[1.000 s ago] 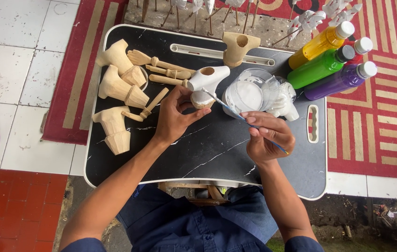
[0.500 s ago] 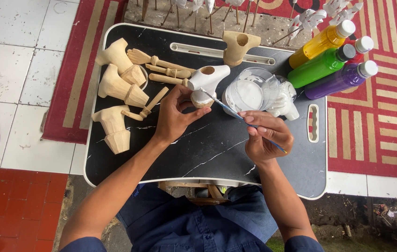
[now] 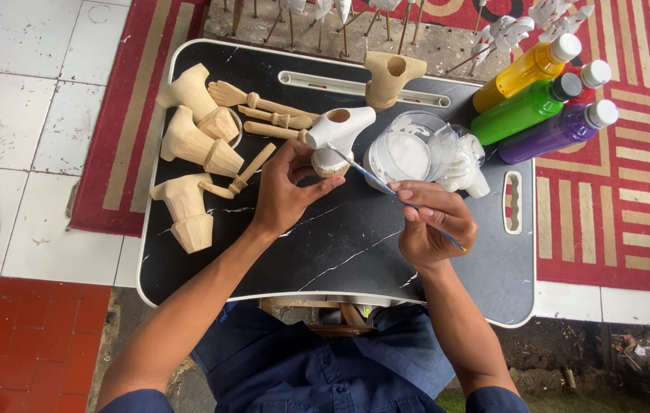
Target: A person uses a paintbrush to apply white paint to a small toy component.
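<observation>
My left hand [image 3: 285,191] grips a carved wooden torso piece [image 3: 338,134] coated in white paint, held over the black marbled tray table [image 3: 340,245]. In my right hand [image 3: 430,223] is a thin paintbrush [image 3: 377,180], its tip touching the lower part of the white piece. Just right of the piece stands a clear cup of white paint [image 3: 407,153] with crumpled clear plastic [image 3: 464,164] beside it.
Bare wooden torsos [image 3: 191,145] and carved arm pieces [image 3: 264,111] lie at the tray's left. Another unpainted torso [image 3: 388,76] stands at the back. Yellow [image 3: 524,73], green [image 3: 528,107] and purple [image 3: 558,131] paint bottles lie at right. Stick-mounted pieces line the far edge on a red rug [image 3: 631,153].
Both hands stay nearly in place. The brush tip has shifted slightly along the white piece.
</observation>
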